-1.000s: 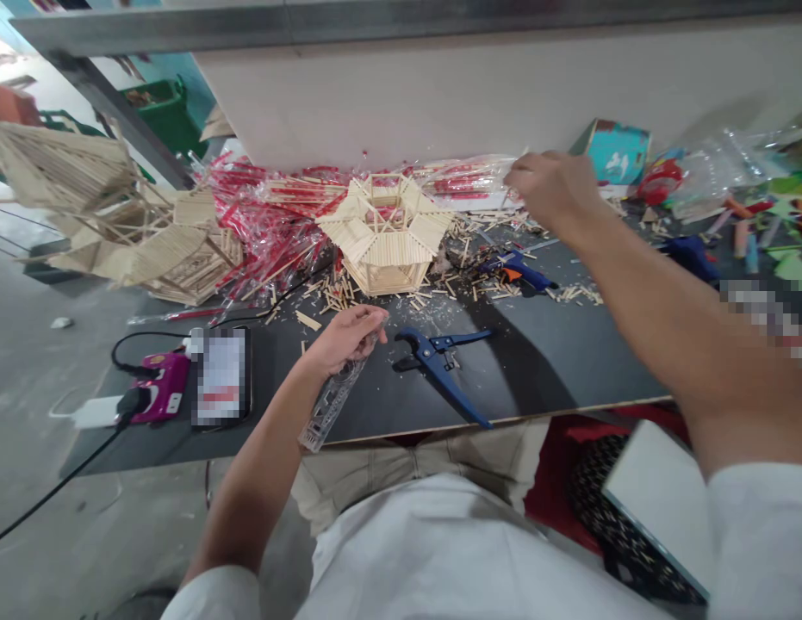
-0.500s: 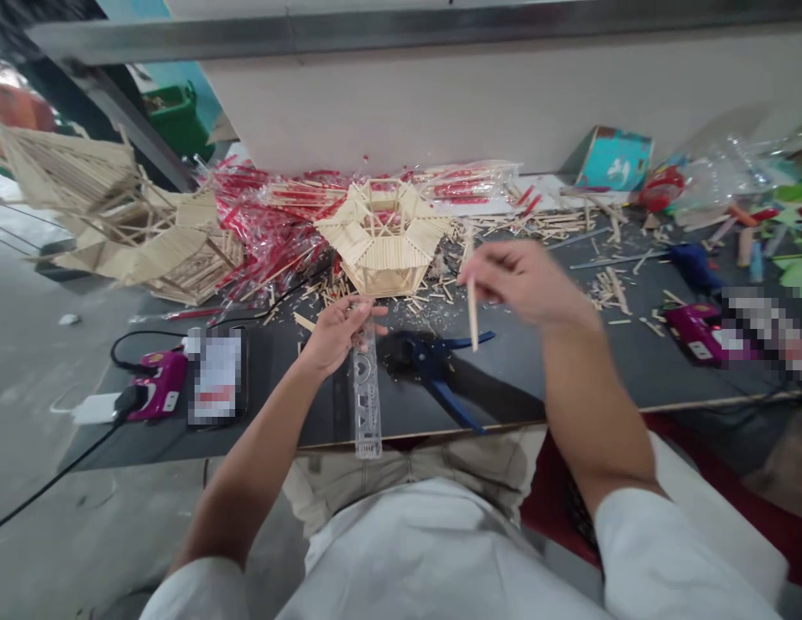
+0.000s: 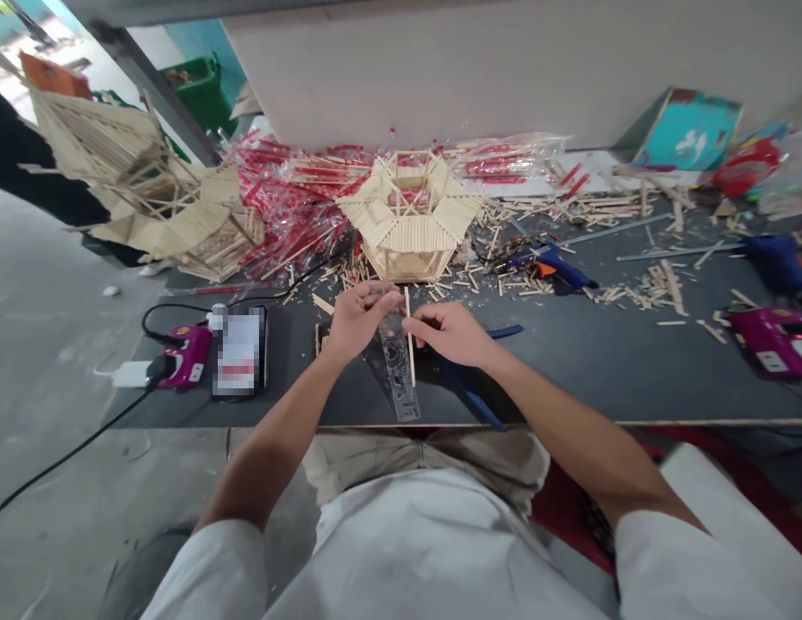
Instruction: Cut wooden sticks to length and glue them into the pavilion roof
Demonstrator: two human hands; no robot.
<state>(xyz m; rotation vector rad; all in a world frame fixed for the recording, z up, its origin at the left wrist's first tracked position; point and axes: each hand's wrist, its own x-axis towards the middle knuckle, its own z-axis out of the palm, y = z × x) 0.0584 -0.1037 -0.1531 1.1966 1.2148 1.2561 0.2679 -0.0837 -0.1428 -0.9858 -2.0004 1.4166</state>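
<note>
My left hand (image 3: 362,319) is closed on the upper end of a clear plastic ruler (image 3: 401,379), which slants down toward the table's front edge. In my right hand (image 3: 449,331) a thin wooden stick (image 3: 411,349) is pinched between thumb and fingers, held along the ruler's right side. The stick's upper end reaches close to my left fingertips; whether they touch it I cannot tell. Under and behind my right hand lie blue-handled cutters (image 3: 475,396), partly hidden. Just beyond both hands stands a six-sided model made of wooden sticks (image 3: 417,237).
A larger stick model (image 3: 181,215) stands at the left, near red-and-clear plastic packs of sticks (image 3: 284,189). A blue glue gun (image 3: 552,265) lies among cut stick pieces. Purple power sockets (image 3: 187,353) and a phone (image 3: 239,353) are at the left; a turquoise box (image 3: 691,133) is at the back right.
My right hand has come left and down, bringing the stick beside the ruler. The ruler now tilts and lies further back from the edge. The camera view has shifted, uncovering the glue gun.
</note>
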